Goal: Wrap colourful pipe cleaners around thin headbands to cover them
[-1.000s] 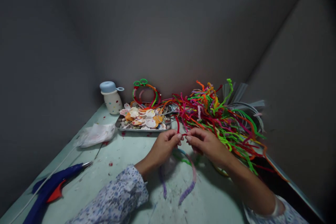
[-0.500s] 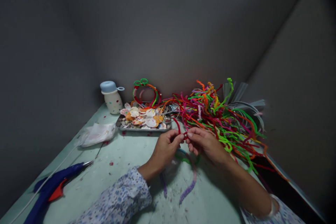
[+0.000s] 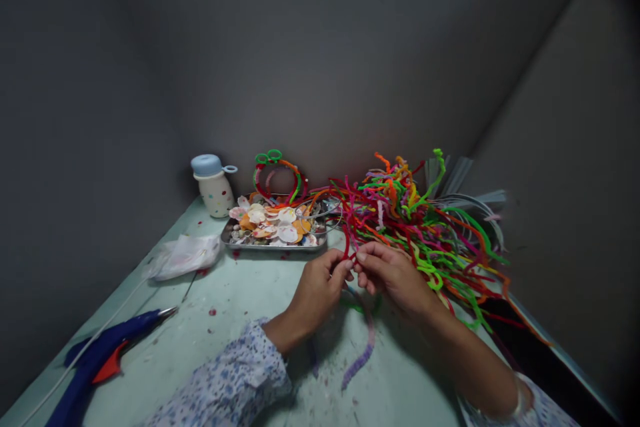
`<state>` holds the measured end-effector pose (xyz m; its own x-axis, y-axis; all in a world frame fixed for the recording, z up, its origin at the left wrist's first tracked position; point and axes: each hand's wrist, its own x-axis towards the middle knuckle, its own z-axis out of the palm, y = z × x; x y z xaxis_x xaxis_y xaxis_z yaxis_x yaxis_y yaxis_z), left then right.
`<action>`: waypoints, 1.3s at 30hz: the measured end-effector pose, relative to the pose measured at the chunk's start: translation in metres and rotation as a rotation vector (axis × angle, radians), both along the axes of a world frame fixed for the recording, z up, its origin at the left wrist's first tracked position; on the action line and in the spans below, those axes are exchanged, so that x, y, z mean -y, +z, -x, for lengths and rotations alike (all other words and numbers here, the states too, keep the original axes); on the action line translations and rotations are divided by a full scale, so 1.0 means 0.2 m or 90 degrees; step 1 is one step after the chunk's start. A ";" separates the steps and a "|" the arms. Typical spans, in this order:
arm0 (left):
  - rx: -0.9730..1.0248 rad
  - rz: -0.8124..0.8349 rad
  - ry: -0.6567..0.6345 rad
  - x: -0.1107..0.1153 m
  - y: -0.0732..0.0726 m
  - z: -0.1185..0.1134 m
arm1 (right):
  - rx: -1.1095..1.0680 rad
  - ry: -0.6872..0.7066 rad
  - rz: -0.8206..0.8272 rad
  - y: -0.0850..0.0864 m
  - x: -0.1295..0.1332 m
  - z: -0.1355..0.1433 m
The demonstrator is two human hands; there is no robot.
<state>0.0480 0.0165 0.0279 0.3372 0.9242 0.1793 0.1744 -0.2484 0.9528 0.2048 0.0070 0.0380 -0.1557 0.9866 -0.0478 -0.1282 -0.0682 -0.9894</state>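
Note:
Between my two hands is a red pipe cleaner, one end of it standing up above the fingers. My left hand pinches it between thumb and fingertips. Close beside, the fingertips of my right hand pinch the same pipe cleaner, the hands nearly touching. Under them on the table lies a curved headband wrapped in purple, pink and green pipe cleaner; my left hand and wrist hide part of it.
A metal tray holds flower-shaped pieces and beads. Behind it stands a colourful wrapped headband. Heaped pipe cleaners spread at right. On the left are a lidded bottle, a plastic bag and a blue glue gun.
My left hand has shifted slightly right, nearer my right hand. The red pipe cleaner's free end has swung from leaning left to nearly upright. My right hand has hardly moved.

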 end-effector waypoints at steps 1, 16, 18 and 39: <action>0.001 0.005 0.001 0.00 0.00 0.00 | 0.015 0.001 -0.009 0.01 0.00 0.00; 0.174 0.182 -0.090 0.03 0.05 -0.03 | 0.154 -0.005 -0.105 0.11 0.04 -0.04; 0.191 0.204 -0.107 0.02 0.05 -0.02 | 0.138 0.007 -0.087 0.11 0.04 -0.05; 0.299 0.378 -0.181 0.02 0.06 -0.01 | 0.144 0.027 -0.106 0.09 0.04 -0.07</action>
